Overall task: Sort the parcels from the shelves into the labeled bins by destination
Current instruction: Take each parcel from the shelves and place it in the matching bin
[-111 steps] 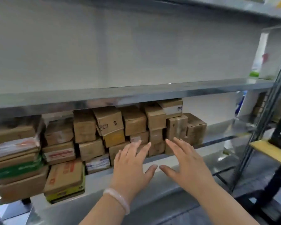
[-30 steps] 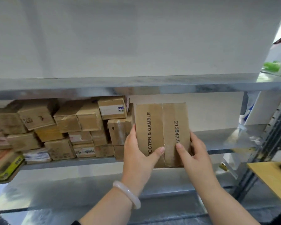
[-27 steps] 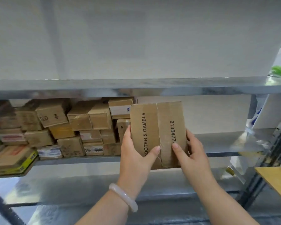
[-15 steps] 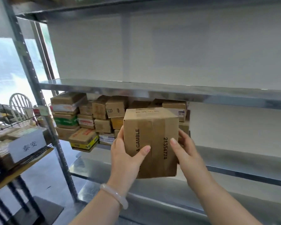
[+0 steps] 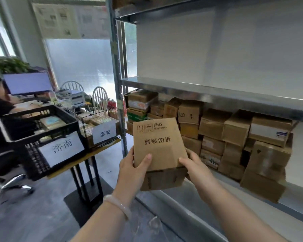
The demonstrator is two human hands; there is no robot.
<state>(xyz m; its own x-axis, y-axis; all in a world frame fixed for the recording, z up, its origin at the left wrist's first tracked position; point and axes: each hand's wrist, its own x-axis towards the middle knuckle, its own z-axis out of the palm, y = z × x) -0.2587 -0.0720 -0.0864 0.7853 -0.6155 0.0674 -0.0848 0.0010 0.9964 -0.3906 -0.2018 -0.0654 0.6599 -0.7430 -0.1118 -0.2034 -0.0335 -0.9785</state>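
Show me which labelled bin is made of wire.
The wire mesh basket labelled 泰安, nearer the metal shelving; the other is a black plastic crate.

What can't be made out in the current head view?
- Head view, destination of the brown cardboard box: no address label on the faces shown; the left hand and right hand cover parts of its sides, and its underside faces away.
- Head view, contents of the black plastic crate: mostly hidden by its walls.
- Head view, white label on the stacked brown carton: print too small.
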